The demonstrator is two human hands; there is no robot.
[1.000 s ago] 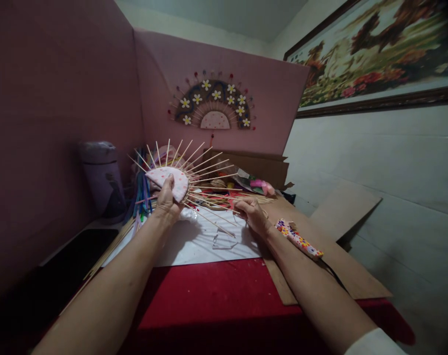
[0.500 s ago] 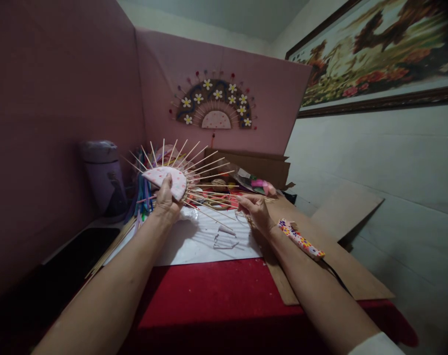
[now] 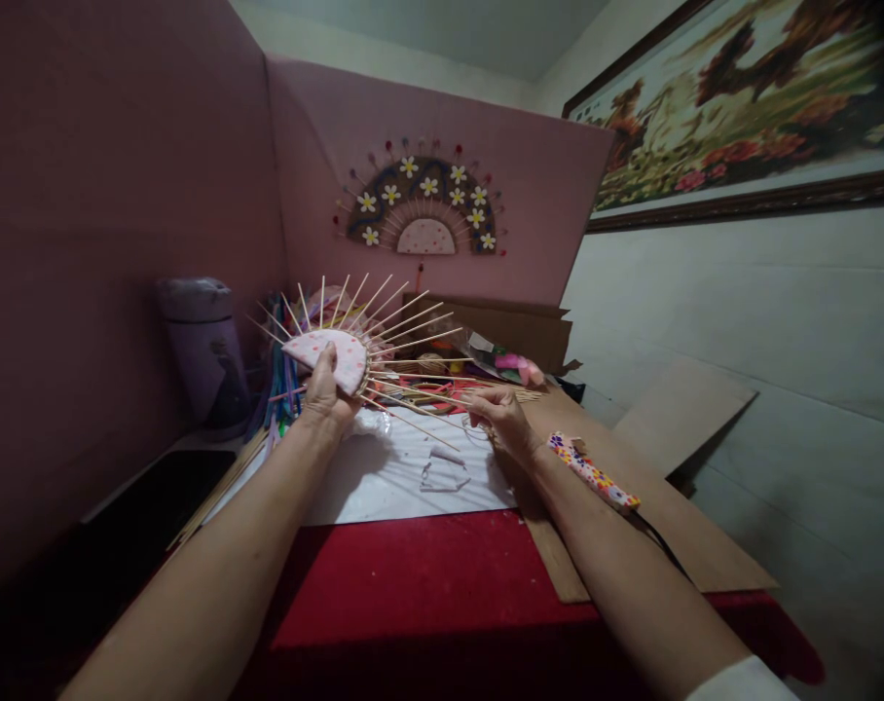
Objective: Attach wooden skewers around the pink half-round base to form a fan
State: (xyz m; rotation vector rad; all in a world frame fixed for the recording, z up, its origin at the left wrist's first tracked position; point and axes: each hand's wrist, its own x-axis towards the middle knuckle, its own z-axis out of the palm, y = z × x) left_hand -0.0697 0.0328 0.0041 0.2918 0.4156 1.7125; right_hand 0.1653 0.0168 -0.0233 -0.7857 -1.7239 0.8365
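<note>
My left hand grips a half-round pad covered in pale pink cloth with dots, its thumb on the face. Thin wooden sticks fan out from the pad's curved edge. At the tips of the lower right sticks, my right hand has its fingers pinched together on the end of one stick. Below the sticks, a white sheet carries small white scraps and crumpled clear plastic.
A purple bottle stands at the left. Brown board and a flower-patterned tool with a black cord lie at the right. Ribbons and cardboard are behind. A finished-looking flowered fan hangs on the pink panel.
My right hand has shifted slightly down along the stick tips, its fingers drawn closer together. My left hand and the pad have barely moved.
</note>
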